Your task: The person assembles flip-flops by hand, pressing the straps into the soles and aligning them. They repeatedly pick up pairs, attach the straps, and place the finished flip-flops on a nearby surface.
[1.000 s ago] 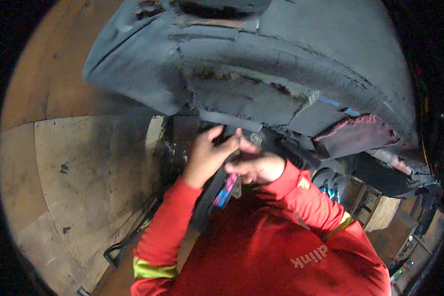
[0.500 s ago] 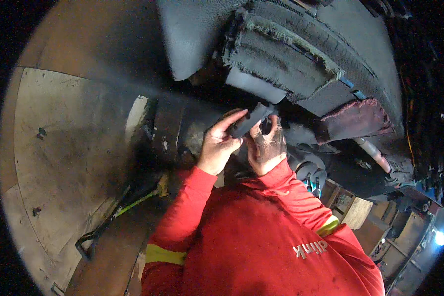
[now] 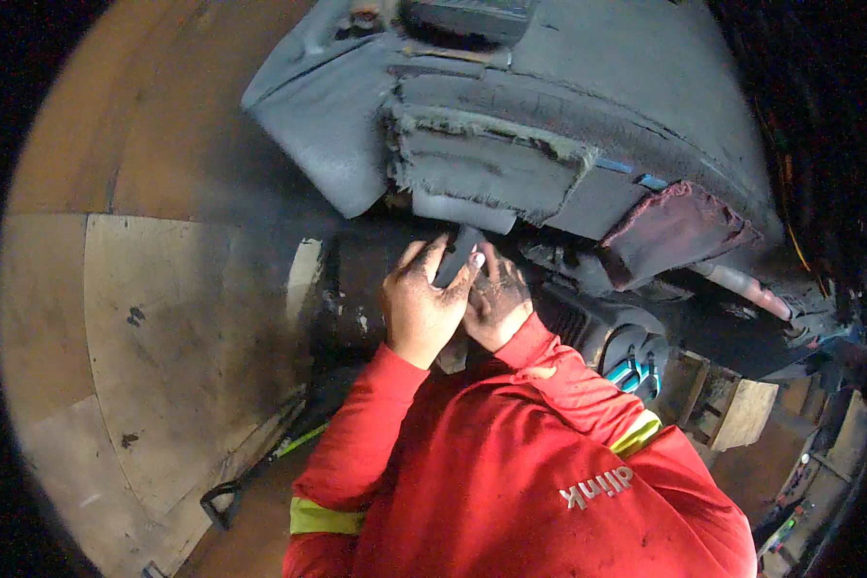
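Both hands hold a dark grey, block-like piece (image 3: 456,254) just below the machine's front edge. My left hand (image 3: 422,306) is closed round its left side, fingers up and thumb reaching across to the right. My right hand (image 3: 499,299), blackened with dust, is closed at the piece's right side, its fingers partly hidden behind the left thumb. Above the hands is a pale smooth strip (image 3: 462,210), under a frayed grey cloth flap (image 3: 491,169). Whether the piece touches the strip, I cannot tell.
The dusty grey machine housing (image 3: 636,87) spans the top. A dark red cloth (image 3: 674,236) hangs at right, above a metal pipe (image 3: 749,289). Sandals with teal straps (image 3: 634,361) lie lower right, near wooden pieces (image 3: 742,414). A stained wooden panel (image 3: 183,337) stands left.
The view has shifted, showing more of the housing. The hands have turned and drawn closer together round the piece, and my left hand now shows its back and covers more of it.
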Motion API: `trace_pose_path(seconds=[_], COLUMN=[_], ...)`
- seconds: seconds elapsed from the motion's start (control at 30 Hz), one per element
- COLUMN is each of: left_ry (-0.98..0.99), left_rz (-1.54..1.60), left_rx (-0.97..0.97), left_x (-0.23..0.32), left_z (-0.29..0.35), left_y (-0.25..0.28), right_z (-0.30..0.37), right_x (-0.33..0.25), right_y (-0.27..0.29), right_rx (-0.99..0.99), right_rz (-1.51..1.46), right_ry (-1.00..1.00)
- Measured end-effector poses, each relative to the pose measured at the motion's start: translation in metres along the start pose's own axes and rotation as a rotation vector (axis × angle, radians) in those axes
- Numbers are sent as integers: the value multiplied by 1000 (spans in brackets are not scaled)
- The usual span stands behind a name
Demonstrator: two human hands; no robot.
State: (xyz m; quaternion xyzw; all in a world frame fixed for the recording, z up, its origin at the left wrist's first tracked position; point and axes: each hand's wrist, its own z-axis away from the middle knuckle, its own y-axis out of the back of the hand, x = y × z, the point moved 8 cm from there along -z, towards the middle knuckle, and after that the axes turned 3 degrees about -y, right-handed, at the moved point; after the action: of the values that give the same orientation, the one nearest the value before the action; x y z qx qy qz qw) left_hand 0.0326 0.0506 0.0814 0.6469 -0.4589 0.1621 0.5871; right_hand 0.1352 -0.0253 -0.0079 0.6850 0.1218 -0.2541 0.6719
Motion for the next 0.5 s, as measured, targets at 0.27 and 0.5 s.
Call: trace_pose_path(seconds=[0.27,0.5], left_ry=[54,158], left_rz=[-183,15], left_rx=[-63,-68], left_x=[1,-17], left_z=[-7,-18], left_y=[-10,-43], right_z=[10,-4], right_x=[-5,19], right_y=[6,10], right_rx=[-75,-178], right_rz=[-357,-489], right_ry=[67,-151])
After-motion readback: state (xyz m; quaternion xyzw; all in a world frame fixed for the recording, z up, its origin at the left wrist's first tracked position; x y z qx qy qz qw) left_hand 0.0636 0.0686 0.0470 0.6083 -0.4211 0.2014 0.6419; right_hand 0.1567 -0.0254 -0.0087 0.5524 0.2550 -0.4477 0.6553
